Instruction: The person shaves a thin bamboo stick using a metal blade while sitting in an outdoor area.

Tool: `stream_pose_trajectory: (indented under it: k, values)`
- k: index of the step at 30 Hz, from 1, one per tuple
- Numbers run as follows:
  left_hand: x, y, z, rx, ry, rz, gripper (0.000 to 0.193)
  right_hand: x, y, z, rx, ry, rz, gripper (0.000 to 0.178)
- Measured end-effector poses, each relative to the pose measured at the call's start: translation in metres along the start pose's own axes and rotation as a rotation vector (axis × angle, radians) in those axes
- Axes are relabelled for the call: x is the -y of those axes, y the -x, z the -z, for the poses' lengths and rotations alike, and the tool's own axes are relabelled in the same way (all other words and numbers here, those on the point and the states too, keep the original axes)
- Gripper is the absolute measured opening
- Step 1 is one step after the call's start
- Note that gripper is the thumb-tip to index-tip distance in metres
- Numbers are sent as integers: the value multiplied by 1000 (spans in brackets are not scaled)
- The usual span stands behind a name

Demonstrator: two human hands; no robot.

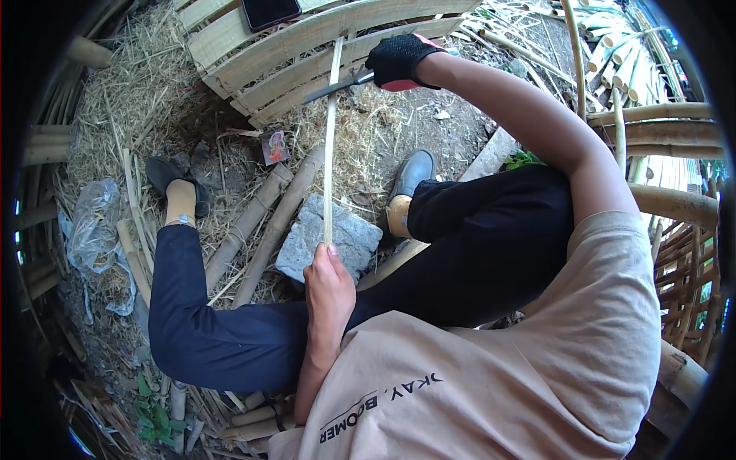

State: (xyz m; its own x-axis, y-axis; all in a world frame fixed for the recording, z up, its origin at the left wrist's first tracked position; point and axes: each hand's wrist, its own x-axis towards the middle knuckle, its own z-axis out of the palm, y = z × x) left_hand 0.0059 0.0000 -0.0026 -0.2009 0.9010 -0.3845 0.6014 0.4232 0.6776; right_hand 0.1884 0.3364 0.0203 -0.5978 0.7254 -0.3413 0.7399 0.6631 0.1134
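The left hand [330, 282] pinches a pale strip [330, 165], likely springy, best held by its end. The right hand [400, 63] grips a knife [318, 93].

Knife hndl [363, 77] mostly behind R grip [402, 63]

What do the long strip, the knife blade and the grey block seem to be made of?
Strip: probably split bamboo, pale and smooth-looking, thin and straight-edged; plain wood is possible.
Knife blade: likely metal, judging by its flat grey surface and dull sheen.
Block: stone or concrete, rough and mottled grey; I can't tell which.
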Motion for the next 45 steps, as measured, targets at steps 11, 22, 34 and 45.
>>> stream_pose_trajectory:
  k: [11, 22, 34, 45]
  values:
    - [41, -14, -11, 186, 494, 68, 31, -41, 9, -28, -11, -85, -115, 34]
    - [14, -43, 13, 688, 1212, 400, 29, 4, 57, -22, 71, -260, 90, 34]
    - [-7, -106, -2, 694, 1205, 442, 32, 50, 68, -94, 14, -610, 35, 26]
    - [-11, -85, -15, 518, 1049, 446, 37, 70, 62, -143, -162, -692, -102, 17]
